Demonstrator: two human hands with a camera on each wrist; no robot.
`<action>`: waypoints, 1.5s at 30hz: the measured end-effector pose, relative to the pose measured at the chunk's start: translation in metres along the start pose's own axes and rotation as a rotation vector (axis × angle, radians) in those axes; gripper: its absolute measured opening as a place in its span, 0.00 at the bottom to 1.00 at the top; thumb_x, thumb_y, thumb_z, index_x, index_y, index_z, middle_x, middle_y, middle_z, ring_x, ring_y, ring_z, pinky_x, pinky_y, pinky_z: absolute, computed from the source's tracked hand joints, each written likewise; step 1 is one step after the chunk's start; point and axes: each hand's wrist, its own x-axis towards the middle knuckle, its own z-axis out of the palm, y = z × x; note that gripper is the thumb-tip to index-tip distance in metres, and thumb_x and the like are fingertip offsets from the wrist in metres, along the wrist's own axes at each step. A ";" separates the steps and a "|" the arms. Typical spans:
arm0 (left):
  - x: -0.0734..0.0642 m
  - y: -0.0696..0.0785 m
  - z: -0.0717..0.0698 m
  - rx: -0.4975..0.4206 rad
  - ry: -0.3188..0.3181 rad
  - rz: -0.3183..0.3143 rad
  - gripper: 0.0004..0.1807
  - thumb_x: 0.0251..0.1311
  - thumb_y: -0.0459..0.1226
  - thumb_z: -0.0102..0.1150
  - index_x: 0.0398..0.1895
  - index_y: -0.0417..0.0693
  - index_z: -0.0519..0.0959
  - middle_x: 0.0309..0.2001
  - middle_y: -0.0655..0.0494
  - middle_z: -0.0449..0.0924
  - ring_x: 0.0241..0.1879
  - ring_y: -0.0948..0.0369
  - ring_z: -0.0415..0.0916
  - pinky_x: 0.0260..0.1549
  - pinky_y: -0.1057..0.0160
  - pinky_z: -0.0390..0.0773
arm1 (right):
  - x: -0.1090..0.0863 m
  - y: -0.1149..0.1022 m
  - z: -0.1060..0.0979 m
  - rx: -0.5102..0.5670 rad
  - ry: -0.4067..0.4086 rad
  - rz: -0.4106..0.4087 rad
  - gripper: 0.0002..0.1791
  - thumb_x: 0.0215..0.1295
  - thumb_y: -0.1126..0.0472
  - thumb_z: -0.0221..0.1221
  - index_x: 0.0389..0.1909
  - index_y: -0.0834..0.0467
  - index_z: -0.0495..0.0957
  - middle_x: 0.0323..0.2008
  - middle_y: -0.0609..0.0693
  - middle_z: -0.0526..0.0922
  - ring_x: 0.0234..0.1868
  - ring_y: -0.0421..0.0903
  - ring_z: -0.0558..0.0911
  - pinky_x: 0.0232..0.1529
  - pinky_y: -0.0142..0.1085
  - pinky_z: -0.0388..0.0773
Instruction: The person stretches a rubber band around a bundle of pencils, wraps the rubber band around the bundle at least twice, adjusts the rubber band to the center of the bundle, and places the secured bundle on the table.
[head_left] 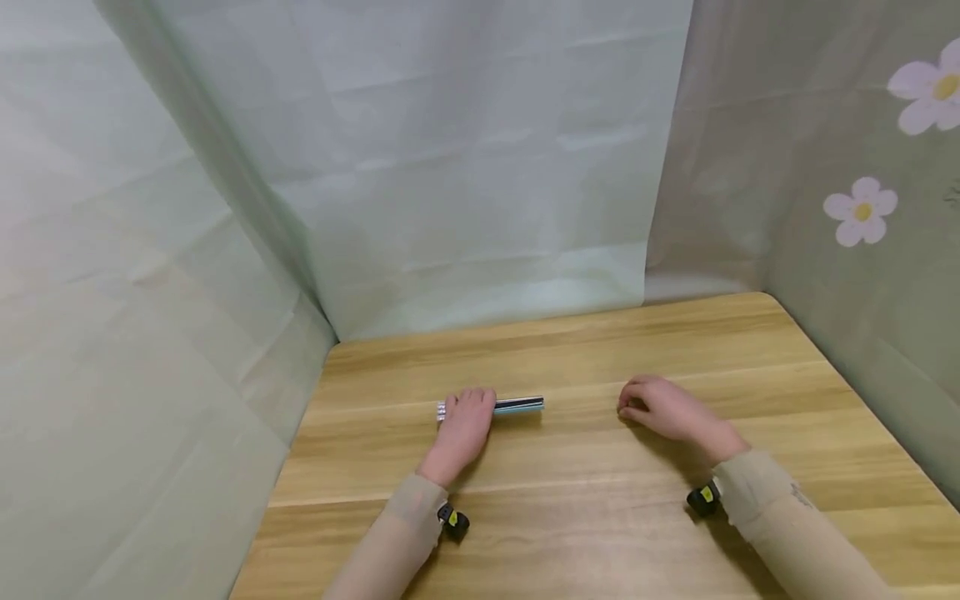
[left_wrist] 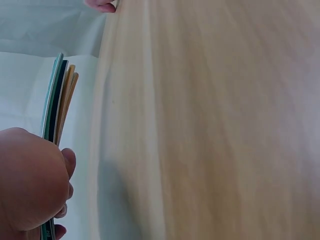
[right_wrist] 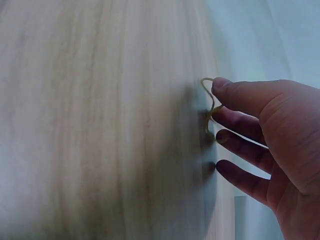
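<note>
My left hand (head_left: 467, 421) grips a bundle of slim, long pieces (head_left: 517, 405) laid side by side, silvery at their left ends. In the left wrist view the pieces (left_wrist: 59, 100) show teal, dark and tan edges; part of them is hidden behind the hand (left_wrist: 32, 180). Whether they touch the table, I cannot tell. To the right and apart from the bundle, my right hand (head_left: 667, 408) holds a thin yellowish rubber band (right_wrist: 211, 102) between thumb and index finger. Its other fingers (right_wrist: 245, 150) are spread and loosely bent, with fingertips close to the tabletop.
A wood-grain table (head_left: 570, 517) lies beneath both hands. Pale hanging sheets (head_left: 480, 167) stand behind it and at the left; a flowered sheet (head_left: 862, 283) borders the right side. Each sleeve carries a small black wrist device (head_left: 454, 523).
</note>
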 end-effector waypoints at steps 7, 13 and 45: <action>-0.004 0.010 -0.001 -0.030 -0.015 0.005 0.06 0.76 0.27 0.52 0.49 0.44 0.73 0.48 0.47 0.80 0.49 0.49 0.75 0.46 0.46 0.70 | -0.001 -0.007 0.004 0.057 0.019 0.016 0.02 0.74 0.58 0.68 0.39 0.50 0.87 0.38 0.37 0.85 0.44 0.43 0.84 0.51 0.50 0.82; -0.002 0.014 -0.004 -0.009 0.000 0.015 0.06 0.76 0.27 0.52 0.47 0.45 0.72 0.46 0.49 0.80 0.48 0.51 0.75 0.46 0.48 0.69 | 0.005 -0.016 0.003 0.188 0.024 0.132 0.02 0.73 0.61 0.67 0.39 0.53 0.86 0.33 0.39 0.85 0.36 0.40 0.83 0.42 0.43 0.82; 0.008 0.050 -0.011 -0.047 0.006 0.073 0.07 0.78 0.32 0.49 0.52 0.48 0.75 0.45 0.55 0.79 0.49 0.55 0.74 0.50 0.50 0.68 | 0.029 -0.043 0.027 0.383 0.097 0.207 0.02 0.79 0.57 0.63 0.44 0.50 0.82 0.20 0.47 0.81 0.19 0.41 0.73 0.25 0.34 0.70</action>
